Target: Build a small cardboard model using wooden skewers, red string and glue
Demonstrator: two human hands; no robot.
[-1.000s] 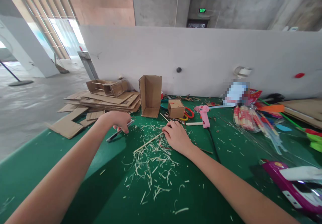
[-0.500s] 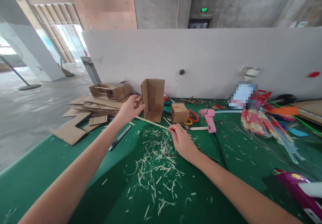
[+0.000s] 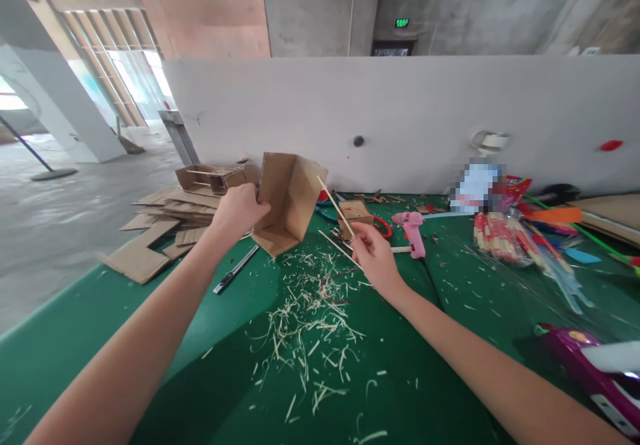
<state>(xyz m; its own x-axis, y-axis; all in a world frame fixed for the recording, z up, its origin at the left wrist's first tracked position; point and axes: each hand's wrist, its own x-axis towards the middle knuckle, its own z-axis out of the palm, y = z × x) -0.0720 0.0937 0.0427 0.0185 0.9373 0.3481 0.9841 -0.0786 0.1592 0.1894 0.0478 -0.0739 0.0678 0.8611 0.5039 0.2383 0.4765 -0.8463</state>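
Note:
My left hand [image 3: 241,209] grips the left edge of an open cardboard box [image 3: 287,205], which is tilted above the back of the green table [image 3: 200,338]. In my right hand [image 3: 374,256] is a thin wooden stick [image 3: 336,206], pinched near its lower end and slanting up to the left. The stick's upper tip is at the box's right side; whether they touch I cannot tell. Behind my right hand stands a small cardboard box [image 3: 356,212]. A second thin stick [image 3: 335,247] lies just left of my right hand.
Pale wood shavings [image 3: 305,311] cover the table's middle. A utility knife [image 3: 236,270] and stacked cardboard [image 3: 175,208] are at left. Rightward are a pink glue gun [image 3: 413,231], bagged sticks [image 3: 500,239] and a purple tool [image 3: 580,365].
My left hand has let go of the stick and taken hold of the cardboard box, now turned and tilted. The stick in my right hand has swung from nearly level to steeply slanted.

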